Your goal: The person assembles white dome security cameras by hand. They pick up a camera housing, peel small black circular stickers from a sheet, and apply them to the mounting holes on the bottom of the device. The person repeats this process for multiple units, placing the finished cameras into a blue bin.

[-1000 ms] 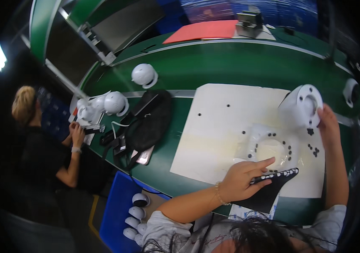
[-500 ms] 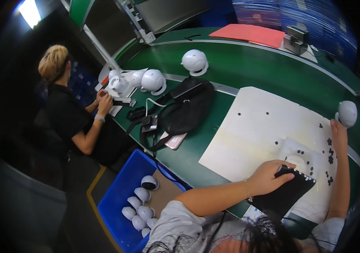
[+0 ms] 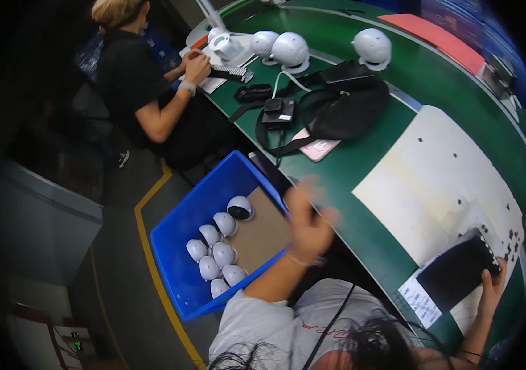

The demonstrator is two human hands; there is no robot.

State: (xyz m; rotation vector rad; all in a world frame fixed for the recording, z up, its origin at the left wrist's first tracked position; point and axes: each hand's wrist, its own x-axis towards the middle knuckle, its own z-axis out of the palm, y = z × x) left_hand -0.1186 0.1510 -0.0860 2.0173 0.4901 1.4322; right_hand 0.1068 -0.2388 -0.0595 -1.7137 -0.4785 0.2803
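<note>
Holding black sheet (image 3: 460,274) beside blue-printed white paper (image 3: 420,300)

A flat black sheet (image 3: 462,269) with a row of white spots along its right edge slants over the white mat (image 3: 426,163), held near that edge's lower end by the right hand (image 3: 491,288). Rounded white housings (image 3: 225,253) cluster in the blue bin (image 3: 175,256), one showing a dark face.

Left head-worn fisheye view — looking down from above, fairly near, across green workbench (image 3: 361,151), blue bin (image 3: 170,256)
</note>
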